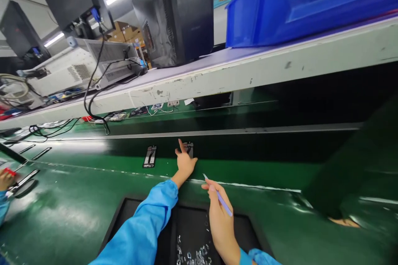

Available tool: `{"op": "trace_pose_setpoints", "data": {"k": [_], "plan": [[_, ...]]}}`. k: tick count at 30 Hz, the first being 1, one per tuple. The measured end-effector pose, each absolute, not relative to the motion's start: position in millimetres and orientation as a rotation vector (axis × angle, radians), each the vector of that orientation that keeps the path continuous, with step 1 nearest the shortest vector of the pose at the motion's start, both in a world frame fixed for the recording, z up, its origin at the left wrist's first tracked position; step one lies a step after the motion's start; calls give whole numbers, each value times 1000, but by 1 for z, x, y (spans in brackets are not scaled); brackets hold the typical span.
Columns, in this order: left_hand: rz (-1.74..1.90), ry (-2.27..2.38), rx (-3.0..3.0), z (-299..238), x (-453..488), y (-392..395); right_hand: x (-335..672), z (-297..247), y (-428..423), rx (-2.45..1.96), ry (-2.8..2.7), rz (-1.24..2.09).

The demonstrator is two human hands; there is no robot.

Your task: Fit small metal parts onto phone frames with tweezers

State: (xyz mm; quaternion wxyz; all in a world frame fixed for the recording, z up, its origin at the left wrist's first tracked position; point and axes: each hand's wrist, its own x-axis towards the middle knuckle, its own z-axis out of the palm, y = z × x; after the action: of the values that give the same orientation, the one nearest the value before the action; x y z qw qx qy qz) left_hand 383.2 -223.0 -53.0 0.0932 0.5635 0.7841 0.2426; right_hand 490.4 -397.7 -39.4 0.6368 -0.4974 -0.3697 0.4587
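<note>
My left hand [185, 161] reaches far forward onto the green belt [248, 161] and rests on a small dark flat part [188, 148], fingers over it. A second dark flat part [149, 156] lies to its left on the belt. My right hand [220, 219] is nearer to me, closed around thin purple tweezers [219, 196] whose tip points up and away. Below both arms lies a black mat [189, 232] with several tiny shiny pieces [192, 254] scattered on it. Both sleeves are light blue.
A white shelf [248, 70] runs above the belt, carrying a blue bin [295, 4], dark monitors [174, 12] and cabled equipment [93, 66]. At far left another person's hand [6, 180] works beside more flat parts [25, 180].
</note>
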Motion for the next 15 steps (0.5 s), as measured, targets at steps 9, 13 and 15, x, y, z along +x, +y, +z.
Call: {"op": "trace_pose_setpoints", "data": {"k": [9,13,15], "plan": [[630,2736,1467,-43,238,-277,478,-39,-392,-996,-913,1371],[688,2702,1426,-28,237,-276,475,-38,-389,-961,-912,1411],[737,2666,1440,-18,246,-285,479,-38,-388,-970,-894,1404]]}}
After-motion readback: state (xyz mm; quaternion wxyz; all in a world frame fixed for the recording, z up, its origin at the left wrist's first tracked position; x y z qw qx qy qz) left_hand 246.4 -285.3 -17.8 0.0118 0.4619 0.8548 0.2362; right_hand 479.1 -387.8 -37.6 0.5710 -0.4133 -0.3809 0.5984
